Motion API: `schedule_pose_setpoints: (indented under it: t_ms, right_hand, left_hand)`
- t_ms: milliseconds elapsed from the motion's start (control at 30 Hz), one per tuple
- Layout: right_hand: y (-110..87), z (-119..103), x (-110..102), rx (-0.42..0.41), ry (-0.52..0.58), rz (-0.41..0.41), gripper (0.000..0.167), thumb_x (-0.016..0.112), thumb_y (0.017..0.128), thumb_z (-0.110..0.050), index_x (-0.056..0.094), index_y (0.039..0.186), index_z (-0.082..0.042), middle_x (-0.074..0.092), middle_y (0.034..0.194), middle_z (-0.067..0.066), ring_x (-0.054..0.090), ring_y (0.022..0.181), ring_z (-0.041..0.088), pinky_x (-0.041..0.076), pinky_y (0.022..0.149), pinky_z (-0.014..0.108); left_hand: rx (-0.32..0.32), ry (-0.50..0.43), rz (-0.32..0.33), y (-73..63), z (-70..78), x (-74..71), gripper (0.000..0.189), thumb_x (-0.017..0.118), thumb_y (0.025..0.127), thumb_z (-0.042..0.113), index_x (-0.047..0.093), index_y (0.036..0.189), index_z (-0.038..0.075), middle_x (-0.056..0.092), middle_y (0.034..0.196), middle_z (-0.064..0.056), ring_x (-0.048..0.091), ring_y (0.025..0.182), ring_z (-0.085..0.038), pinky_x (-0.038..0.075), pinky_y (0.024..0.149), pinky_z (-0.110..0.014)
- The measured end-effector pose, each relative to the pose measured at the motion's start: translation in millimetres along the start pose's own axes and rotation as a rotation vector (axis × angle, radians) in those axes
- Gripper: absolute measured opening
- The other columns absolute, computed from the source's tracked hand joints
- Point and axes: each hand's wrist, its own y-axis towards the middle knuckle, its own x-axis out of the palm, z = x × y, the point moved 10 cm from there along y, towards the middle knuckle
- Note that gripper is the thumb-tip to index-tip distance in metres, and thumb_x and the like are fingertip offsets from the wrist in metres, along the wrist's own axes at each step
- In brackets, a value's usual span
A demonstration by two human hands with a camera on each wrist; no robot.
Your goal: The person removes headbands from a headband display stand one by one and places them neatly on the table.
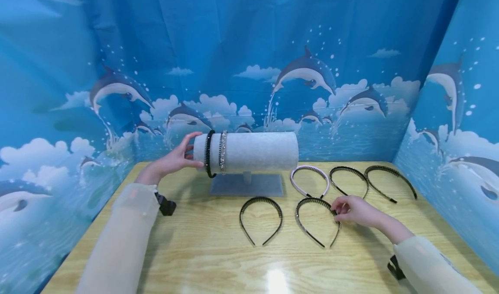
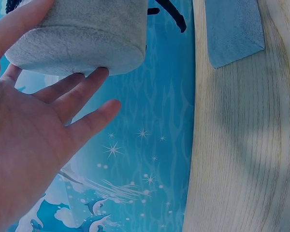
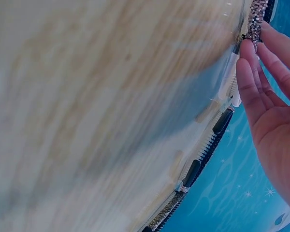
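Note:
A grey cylindrical headband stand point(image 1: 261, 151) carries a black beaded headband point(image 1: 208, 153) and a silver sparkly headband point(image 1: 223, 152) near its left end. My left hand point(image 1: 177, 157) grips that end, thumb and fingers spread about it; in the left wrist view some fingertips touch the round end face point(image 2: 82, 53). On the table, my right hand point(image 1: 356, 211) pinches the right side of a dark toothed headband point(image 1: 302, 205) between thumb and fingers. Close up, the right wrist view shows rhinestones on this headband point(image 3: 256, 19). Left of it lies another black headband point(image 1: 261, 199).
Behind the right hand lie a pink headband point(image 1: 294, 183), a black headband point(image 1: 348, 169) and a dark wider headband point(image 1: 383, 168). The stand's flat grey base point(image 1: 265, 188) sits on the wooden table point(image 1: 202, 246). A blue dolphin-print curtain point(image 1: 234, 34) encloses the back and sides.

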Motion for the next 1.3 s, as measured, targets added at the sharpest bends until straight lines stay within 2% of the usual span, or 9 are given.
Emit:
schedule_pose_setpoints:
  t_ms: [333,533,700,833,900,1067,1133,1200,1300]
  right_hand:
    - [4.1,-4,0,-0.001,0.011,0.000,0.023,0.079,0.079,-0.010,0.067,0.096,-0.001,0.062,0.086,0.001,0.059,0.074,0.009,0.054,0.068,0.026]
    - [10.4,-21,-17,-0.011,0.001,0.024,0.030,0.078,0.081,-0.012,0.065,0.103,0.003,0.060,0.084,-0.002,0.057,0.073,0.008,0.052,0.065,0.026]
    - [31.6,-61,-43,-0.047,-0.022,0.069,0.036,0.078,0.082,-0.015,0.065,0.111,0.002,0.061,0.085,-0.003,0.058,0.074,0.010,0.052,0.064,0.027]
    - [57.1,-100,-59,-0.057,-0.012,0.096,0.040,0.077,0.084,-0.018,0.064,0.117,-0.001,0.064,0.094,0.000,0.060,0.084,0.015,0.053,0.073,0.034]
    - [72.0,-121,-64,-0.098,-0.009,0.129,0.040,0.078,0.084,-0.017,0.064,0.119,-0.003,0.065,0.100,0.002,0.061,0.088,0.018,0.053,0.076,0.039]
    - [108.3,-171,-67,-0.230,-0.049,0.212,0.047,0.078,0.083,-0.020,0.061,0.124,-0.003,0.061,0.115,0.008,0.057,0.103,0.023,0.049,0.089,0.045]
    - [122.5,-188,-64,-0.255,-0.083,0.223,0.053,0.078,0.084,-0.023,0.057,0.128,-0.003,0.058,0.121,0.010,0.054,0.111,0.026,0.046,0.095,0.047]
    - [137.6,-201,-61,-0.255,-0.118,0.216,0.060,0.077,0.084,-0.028,0.053,0.133,-0.003,0.054,0.129,0.012,0.050,0.119,0.028,0.041,0.102,0.048]
    - [160.0,-213,-55,-0.210,-0.158,0.185,0.071,0.076,0.085,-0.037,0.045,0.141,-0.008,0.047,0.139,0.010,0.043,0.128,0.029,0.036,0.106,0.048]
  left_hand:
    - [-0.003,-0.003,0.004,-3.2,-0.9,1.3,0.096,0.070,0.089,0.005,0.004,0.155,0.027,0.013,0.154,-0.024,0.027,0.135,-0.051,0.038,0.101,-0.059]
    - [-0.002,-0.003,0.002,-3.0,-1.6,1.0,0.097,0.070,0.089,0.005,0.003,0.155,0.025,0.013,0.154,-0.024,0.027,0.135,-0.051,0.038,0.101,-0.060]
    - [-0.009,0.007,0.010,-2.0,-2.1,-1.2,0.098,0.071,0.088,0.006,0.003,0.155,0.026,0.012,0.155,-0.024,0.025,0.136,-0.051,0.037,0.102,-0.060]
    - [-0.010,0.007,0.010,-1.2,-1.6,-1.7,0.098,0.072,0.088,0.006,0.003,0.155,0.025,0.012,0.155,-0.023,0.025,0.136,-0.051,0.037,0.102,-0.060]
    - [-0.010,0.007,0.010,-1.1,-1.2,-1.8,0.098,0.071,0.088,0.005,0.003,0.155,0.025,0.013,0.155,-0.023,0.025,0.136,-0.050,0.037,0.102,-0.059]
    - [-0.007,0.016,0.012,-1.3,0.5,-1.4,0.097,0.071,0.088,0.006,0.004,0.155,0.024,0.013,0.155,-0.023,0.025,0.136,-0.050,0.037,0.102,-0.059]
    - [-0.005,0.014,0.010,-1.2,1.1,-0.9,0.097,0.071,0.088,0.006,0.003,0.155,0.024,0.013,0.155,-0.023,0.026,0.136,-0.050,0.037,0.102,-0.059]
    - [-0.003,0.011,0.007,-1.2,1.2,-0.7,0.096,0.070,0.089,0.006,0.003,0.155,0.024,0.013,0.155,-0.023,0.025,0.136,-0.050,0.037,0.102,-0.059]
    - [0.000,0.004,0.001,-1.2,1.3,-0.3,0.095,0.070,0.090,0.006,0.003,0.155,0.025,0.014,0.154,-0.023,0.026,0.136,-0.050,0.038,0.101,-0.060]
